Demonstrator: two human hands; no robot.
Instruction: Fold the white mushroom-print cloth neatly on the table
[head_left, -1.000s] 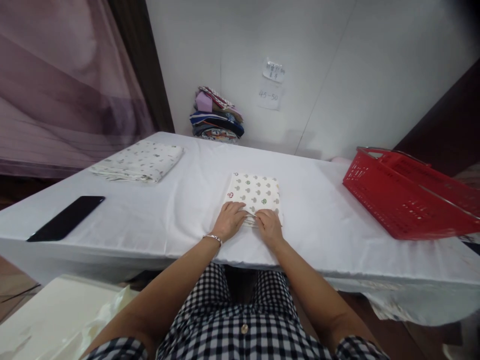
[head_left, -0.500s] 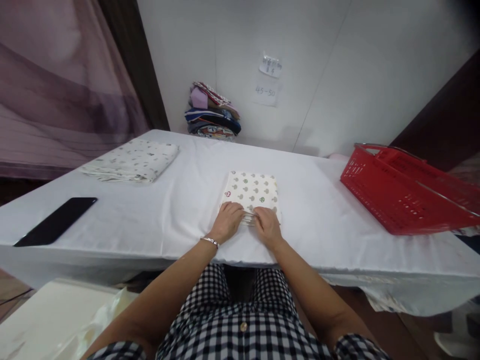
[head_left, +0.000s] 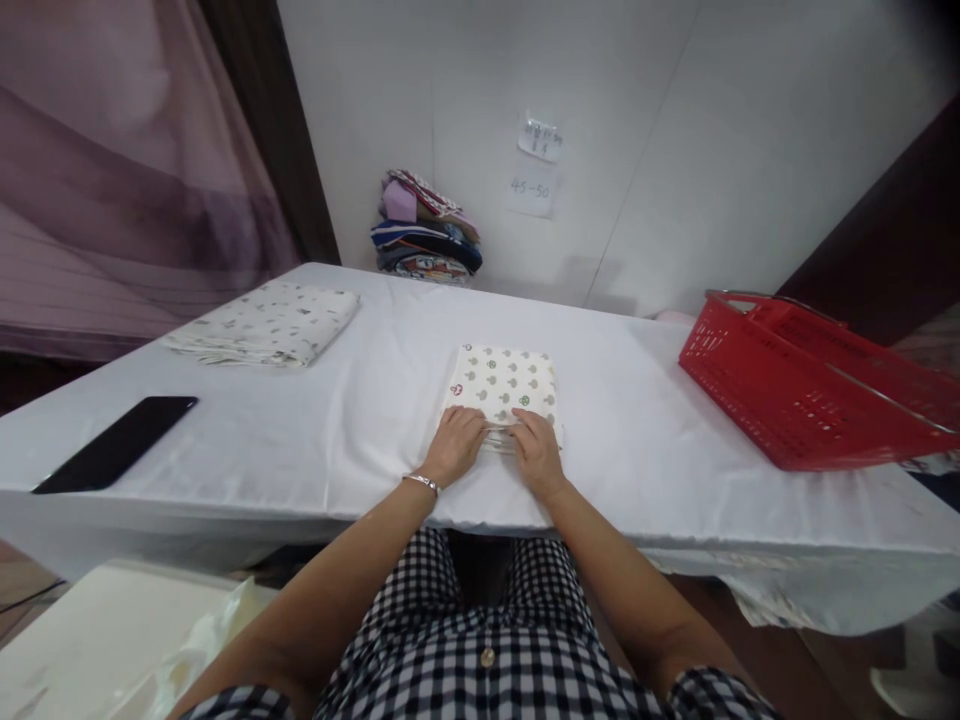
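Observation:
A folded white cloth with a small mushroom-like print lies flat on the white-covered table in front of me. At its near left corner, my left hand grips the folded edge, fingers on top and thumb at the layers. My right hand holds the same near edge further right, its fingertips resting over the top layer. Between the two hands, several stacked fabric layers show at the fold. The undersides of both thumbs are partly hidden.
Another folded printed cloth lies at the back left, with a black flat slab nearer the front. A red plastic basket stands at the right. Against the wall rises a pile of folded fabrics. The white tablecloth hangs over the front edge.
Both hands stay at the near edge of the folded cloth. The right fingers have shifted slightly and look a little more spread; the cloth keeps its place.

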